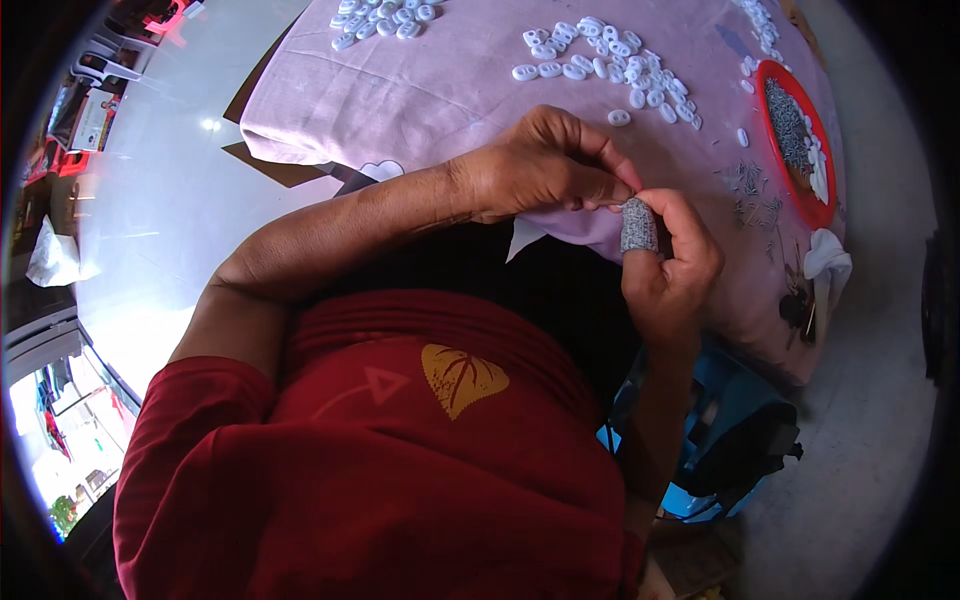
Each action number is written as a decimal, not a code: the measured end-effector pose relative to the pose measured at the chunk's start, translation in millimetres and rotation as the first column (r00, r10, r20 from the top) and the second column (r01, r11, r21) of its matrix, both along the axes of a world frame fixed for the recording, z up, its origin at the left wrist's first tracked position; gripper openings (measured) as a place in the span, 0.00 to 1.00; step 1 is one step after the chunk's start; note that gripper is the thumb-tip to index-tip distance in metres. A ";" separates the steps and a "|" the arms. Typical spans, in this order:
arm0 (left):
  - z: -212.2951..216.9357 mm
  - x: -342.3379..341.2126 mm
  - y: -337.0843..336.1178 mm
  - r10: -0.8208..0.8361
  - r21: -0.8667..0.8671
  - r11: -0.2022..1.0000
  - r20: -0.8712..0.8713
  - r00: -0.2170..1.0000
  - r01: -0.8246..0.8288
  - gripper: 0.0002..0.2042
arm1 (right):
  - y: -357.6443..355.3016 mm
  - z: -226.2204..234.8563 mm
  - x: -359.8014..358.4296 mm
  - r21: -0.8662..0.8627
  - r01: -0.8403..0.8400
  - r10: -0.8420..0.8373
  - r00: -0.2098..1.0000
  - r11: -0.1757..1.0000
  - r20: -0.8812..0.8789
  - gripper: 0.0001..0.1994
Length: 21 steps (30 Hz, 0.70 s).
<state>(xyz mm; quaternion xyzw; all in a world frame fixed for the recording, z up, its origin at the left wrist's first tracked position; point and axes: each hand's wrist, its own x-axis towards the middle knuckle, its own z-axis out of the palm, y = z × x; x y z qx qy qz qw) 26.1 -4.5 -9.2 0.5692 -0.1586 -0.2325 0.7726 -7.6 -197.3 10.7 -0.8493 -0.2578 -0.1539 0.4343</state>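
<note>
My left hand (545,165) comes in over the table's near edge, its thumb and forefinger pinched together. The tips meet those of my right hand (678,255), whose thumb wears a grey knitted finger sleeve (639,226) and presses against the bent forefinger. Whatever is pinched between the fingertips is too small and covered to make out. Beyond the hands, small white oval plastic pieces with holes (655,98) lie in a loose heap on the pink-purple cloth (440,115). One single white piece (619,118) sits closest to my left hand.
At the right, a red tray (826,212) holds many small grey screws (788,125) and some white pieces. Loose screws (752,190) lie beside it. Another white heap (385,18) is at the far left. A white cloth (826,255) hangs at the right edge near dark metal items (797,305).
</note>
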 end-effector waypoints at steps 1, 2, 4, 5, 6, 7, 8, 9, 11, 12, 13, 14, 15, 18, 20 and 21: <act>-0.1 0.1 0.5 0.005 -0.010 1.000 -0.009 1.000 -0.005 0.08 | -0.6 0.4 -0.3 -0.001 0.000 0.000 1.000 1.000 0.001 0.06; -0.4 0.8 0.6 0.005 -0.010 1.000 -0.008 1.000 -0.005 0.08 | -1.5 1.0 -1.5 -0.004 0.012 -0.012 0.999 1.000 -0.034 0.06; -1.3 2.0 3.2 -0.005 -0.042 0.999 -0.055 0.998 0.002 0.07 | -2.0 1.1 -3.9 -0.003 0.020 -0.020 0.997 1.000 -0.070 0.06; -1.1 2.4 3.7 -0.003 -0.040 0.999 -0.056 0.998 0.000 0.07 | -3.5 2.0 -5.0 0.024 0.026 -0.024 0.995 0.999 -0.098 0.06; 0.0 2.3 2.9 -0.005 -0.045 0.999 -0.047 0.999 0.003 0.07 | -4.6 2.4 -6.2 0.049 0.033 -0.027 0.991 0.998 -0.128 0.06; 0.4 1.9 2.7 -0.007 -0.050 0.999 -0.038 0.999 0.005 0.07 | -4.3 2.6 -6.7 0.049 0.032 -0.025 0.991 0.998 -0.130 0.06; -0.2 1.4 3.3 -0.005 -0.050 0.999 -0.040 0.999 0.003 0.07 | -3.7 3.0 -7.2 0.059 0.036 -0.028 0.991 0.998 -0.129 0.06; 0.0 1.9 3.2 -0.007 -0.043 0.999 -0.034 0.999 0.005 0.07 | -4.1 3.7 -7.6 0.068 0.044 -0.036 0.991 0.997 -0.126 0.06; -0.1 2.2 2.2 -0.010 -0.037 0.999 -0.028 1.000 0.009 0.07 | -5.5 1.4 -7.5 0.046 0.044 -0.039 0.993 0.998 -0.111 0.06; -0.6 2.1 2.2 -0.009 -0.035 0.999 -0.024 1.000 0.008 0.07 | -5.3 0.3 -6.6 0.026 0.038 -0.035 0.995 0.999 -0.095 0.06; -1.1 2.0 2.3 -0.007 -0.034 0.999 -0.020 1.000 0.006 0.07 | -4.5 0.4 -6.2 0.026 0.036 -0.033 0.995 0.999 -0.095 0.06; -1.4 2.2 2.8 -0.005 -0.034 0.999 -0.021 1.000 0.004 0.07 | -3.4 0.5 -5.8 0.007 0.035 -0.035 0.997 0.999 -0.062 0.07; -1.7 2.5 3.1 -0.018 -0.035 0.999 -0.012 1.000 0.018 0.07 | -2.8 0.7 -5.7 -0.013 0.036 -0.036 0.999 0.999 -0.030 0.07; -4.1 3.1 3.2 -0.032 -0.052 0.998 0.011 0.999 0.032 0.07 | -2.1 -1.5 -3.3 -0.023 0.034 -0.034 0.999 0.999 -0.003 0.08; -5.2 2.0 2.8 -0.031 -0.068 0.997 0.026 0.999 0.032 0.07 | -0.3 0.1 -2.5 -0.036 0.030 -0.030 0.999 0.999 0.013 0.08; -3.0 0.5 1.6 -0.011 -0.065 0.998 0.010 1.000 0.012 0.07 | 0.0 1.0 -2.2 -0.049 0.031 -0.029 0.999 0.998 0.030 0.08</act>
